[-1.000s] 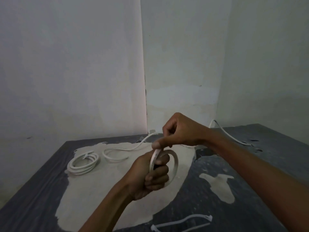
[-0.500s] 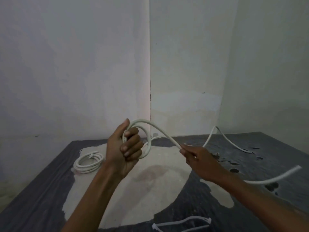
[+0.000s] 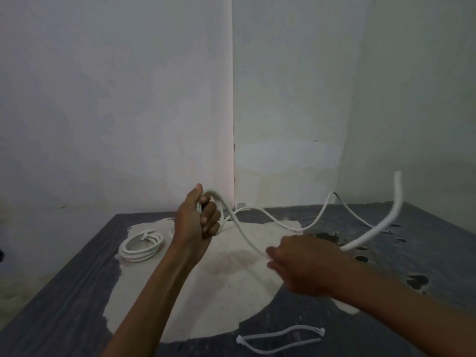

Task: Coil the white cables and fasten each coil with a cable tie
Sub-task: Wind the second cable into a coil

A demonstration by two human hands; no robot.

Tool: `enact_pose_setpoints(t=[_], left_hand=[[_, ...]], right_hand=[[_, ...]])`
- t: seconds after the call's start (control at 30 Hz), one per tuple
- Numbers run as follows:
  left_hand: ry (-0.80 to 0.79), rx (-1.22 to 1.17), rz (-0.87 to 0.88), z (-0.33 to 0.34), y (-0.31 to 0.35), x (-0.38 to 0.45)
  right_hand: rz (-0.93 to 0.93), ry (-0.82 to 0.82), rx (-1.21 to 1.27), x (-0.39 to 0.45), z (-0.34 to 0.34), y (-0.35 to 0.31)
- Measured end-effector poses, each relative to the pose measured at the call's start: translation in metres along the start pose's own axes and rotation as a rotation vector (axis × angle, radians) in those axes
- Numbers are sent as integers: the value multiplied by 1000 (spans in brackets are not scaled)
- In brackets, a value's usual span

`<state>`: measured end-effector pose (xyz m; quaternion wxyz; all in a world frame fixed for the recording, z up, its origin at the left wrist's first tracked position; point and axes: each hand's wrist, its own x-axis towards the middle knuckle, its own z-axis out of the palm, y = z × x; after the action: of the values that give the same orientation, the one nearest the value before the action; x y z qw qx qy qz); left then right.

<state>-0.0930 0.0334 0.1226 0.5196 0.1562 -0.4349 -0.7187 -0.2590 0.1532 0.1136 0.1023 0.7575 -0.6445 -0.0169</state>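
My left hand is raised above the table and grips a small loop of white cable. The cable runs down to the right into my right hand, which holds it lower down. Past my right hand the free end whips up and to the right, blurred. A second white cable lies across the back of the table. At the left lies a finished coil with a tie around it. Two white cable ties lie near the front edge.
The table is dark grey with a large pale worn patch in the middle. White walls meet in a corner right behind the table. Small dark pits mark the table's right side.
My left hand lifted the loop up and to the left. My right hand slid down the cable toward the right and lower, and the free end swung from low right to upright.
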Motion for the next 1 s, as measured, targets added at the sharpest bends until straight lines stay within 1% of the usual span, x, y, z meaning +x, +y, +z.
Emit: enact_pose_setpoints(t=[0.03,0.1,0.17,0.27,0.37,0.43,0.5,0.53,0.6,0.63,0.7,0.8,0.9,1.0], left_hand=[[12,66,5,2,-4,1],[7,225,-14,4,-12,1],[-26,350,-50,3,-18,-2],[-116,425,-100,5,-25,-11],[-135,623,-98,14,-33,-21],[-143,735,-60,18,-36,-25],[-198,794,-12,21,-34,-30],[-249,781,-29,22,-34,-33],[-317,598,-177,27,-34,-40],[-319,492,-245,28,-35,-42],[-315,361,-290,25,-38,-43],[-380,282,-325,29,-36,-42],[-392,269,-377,28,-37,-42],[-376,229,-432,22,-45,-43]], right_hand=[[-56,-33,-25,-1,-4,-10],[-176,-42,-78,-3,-14,-23],[-274,-17,-115,-6,-25,-29],[-370,69,-94,-8,-35,-29],[-396,133,56,-1,-42,-29],[-362,150,165,6,-44,-22],[-323,195,231,10,-48,-10],[-312,234,259,12,-50,-4],[-292,313,343,16,-56,10],[-277,340,409,19,-58,15],[-252,370,549,24,-57,23],[-214,410,722,26,-46,31],[-193,420,859,22,-34,34],[-169,377,856,19,-30,29]])
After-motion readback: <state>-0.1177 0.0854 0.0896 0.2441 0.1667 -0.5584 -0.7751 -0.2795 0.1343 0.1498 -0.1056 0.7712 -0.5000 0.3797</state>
